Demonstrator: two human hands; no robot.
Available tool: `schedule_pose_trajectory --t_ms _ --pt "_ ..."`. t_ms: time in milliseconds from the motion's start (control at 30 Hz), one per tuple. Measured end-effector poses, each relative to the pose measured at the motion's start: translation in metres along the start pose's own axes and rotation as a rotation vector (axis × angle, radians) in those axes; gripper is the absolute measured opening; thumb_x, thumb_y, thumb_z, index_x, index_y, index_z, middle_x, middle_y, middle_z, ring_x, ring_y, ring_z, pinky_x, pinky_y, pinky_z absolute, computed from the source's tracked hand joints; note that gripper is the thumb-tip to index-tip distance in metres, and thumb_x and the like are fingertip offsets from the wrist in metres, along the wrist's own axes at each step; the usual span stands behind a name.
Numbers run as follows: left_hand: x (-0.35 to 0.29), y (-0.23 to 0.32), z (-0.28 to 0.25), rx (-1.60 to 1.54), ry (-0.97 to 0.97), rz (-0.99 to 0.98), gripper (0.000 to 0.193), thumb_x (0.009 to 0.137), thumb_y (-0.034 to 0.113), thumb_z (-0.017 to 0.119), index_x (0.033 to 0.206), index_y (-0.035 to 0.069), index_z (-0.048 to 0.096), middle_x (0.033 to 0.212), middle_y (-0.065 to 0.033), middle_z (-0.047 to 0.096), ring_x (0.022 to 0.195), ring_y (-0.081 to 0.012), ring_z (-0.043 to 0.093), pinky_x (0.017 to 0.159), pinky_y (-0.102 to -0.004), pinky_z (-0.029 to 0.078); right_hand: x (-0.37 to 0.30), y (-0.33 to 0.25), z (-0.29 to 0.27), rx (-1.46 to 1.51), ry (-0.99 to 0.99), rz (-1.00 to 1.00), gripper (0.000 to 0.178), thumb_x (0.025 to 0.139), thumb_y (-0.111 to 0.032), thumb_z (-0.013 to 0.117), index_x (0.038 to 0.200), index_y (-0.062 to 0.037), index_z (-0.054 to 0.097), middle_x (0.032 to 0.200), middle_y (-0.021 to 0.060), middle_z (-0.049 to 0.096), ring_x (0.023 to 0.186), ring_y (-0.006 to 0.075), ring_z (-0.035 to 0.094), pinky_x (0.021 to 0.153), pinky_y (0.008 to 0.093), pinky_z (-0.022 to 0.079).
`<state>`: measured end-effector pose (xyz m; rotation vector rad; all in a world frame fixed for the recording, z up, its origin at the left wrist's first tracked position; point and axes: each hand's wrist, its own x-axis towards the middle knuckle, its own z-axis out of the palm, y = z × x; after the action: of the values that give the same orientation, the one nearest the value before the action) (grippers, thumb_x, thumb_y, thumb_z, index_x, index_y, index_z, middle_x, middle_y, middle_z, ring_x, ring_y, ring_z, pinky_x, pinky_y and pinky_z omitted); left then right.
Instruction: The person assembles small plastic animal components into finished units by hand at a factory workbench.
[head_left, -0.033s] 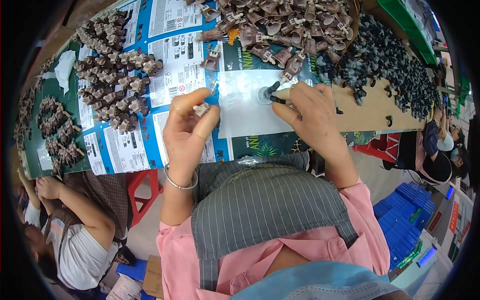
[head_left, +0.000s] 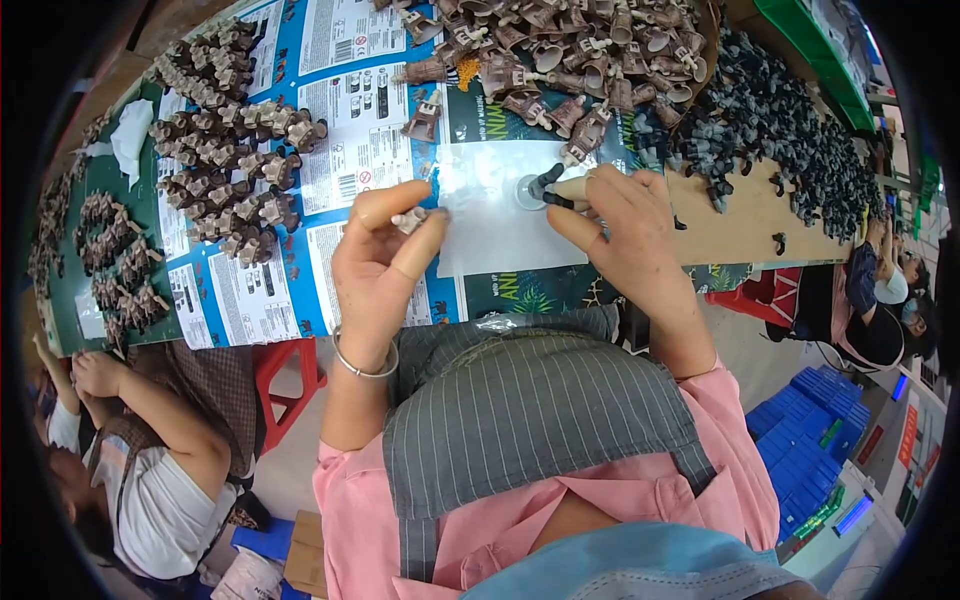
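Observation:
My left hand [head_left: 383, 250], with a bracelet at its wrist, pinches a small pale figure part [head_left: 408, 220] between thumb and fingers, over the left edge of a translucent white sheet [head_left: 490, 245]. Across the sheet, my right hand [head_left: 632, 230] closes on a small black leg-shaped toy part [head_left: 546, 183]. This part overlaps a round, clear disc [head_left: 525, 194] lying on the sheet. Beige covers sit on some of my fingertips. Just beyond my right fingers lies a brown figure body [head_left: 585, 135]. The two held parts are apart.
A heap of brown figure bodies [head_left: 560, 50] lies at the far middle, and black and grey parts [head_left: 770, 120] pile up to the right. Rows of assembled figures [head_left: 230, 150] stand at left on printed sheets [head_left: 335, 130]. A co-worker [head_left: 165, 470] sits at lower left.
My left hand has shifted slightly right with the pale part. My right hand and the black part stay almost where they were.

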<state>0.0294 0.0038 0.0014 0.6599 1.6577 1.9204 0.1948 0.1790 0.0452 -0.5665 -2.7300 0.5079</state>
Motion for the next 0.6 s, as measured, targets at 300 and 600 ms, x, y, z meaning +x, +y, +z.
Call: schedule_pose_trajectory --t_ms 300,600 --pt "-0.001 0.002 0.013 -0.234 -0.127 -0.2 0.029 0.087 -0.004 0.068 0.115 0.003 0.065 0.105 -0.0023 0.064 0.09 -0.0081 0.063 0.075 -0.0207 0.052 -0.007 0.007 0.002 0.18 0.073 0.069 0.016 0.078 -0.019 0.076 0.09 -0.0136 0.068 0.076 -0.0033 0.057 0.066 0.0112 0.056 0.073 0.0286 0.033" --pt "-0.006 0.0 0.033 -0.467 -0.102 -0.434 0.03 0.093 0.006 0.066 0.123 0.005 0.064 0.108 -0.0046 0.066 0.087 -0.0106 0.065 0.078 -0.0258 0.057 -0.019 0.013 0.002 0.809 0.07 0.234 0.023 0.083 -0.009 0.076 0.103 -0.0031 0.068 0.085 -0.0027 0.054 0.075 0.008 0.046 0.069 0.0235 0.036"
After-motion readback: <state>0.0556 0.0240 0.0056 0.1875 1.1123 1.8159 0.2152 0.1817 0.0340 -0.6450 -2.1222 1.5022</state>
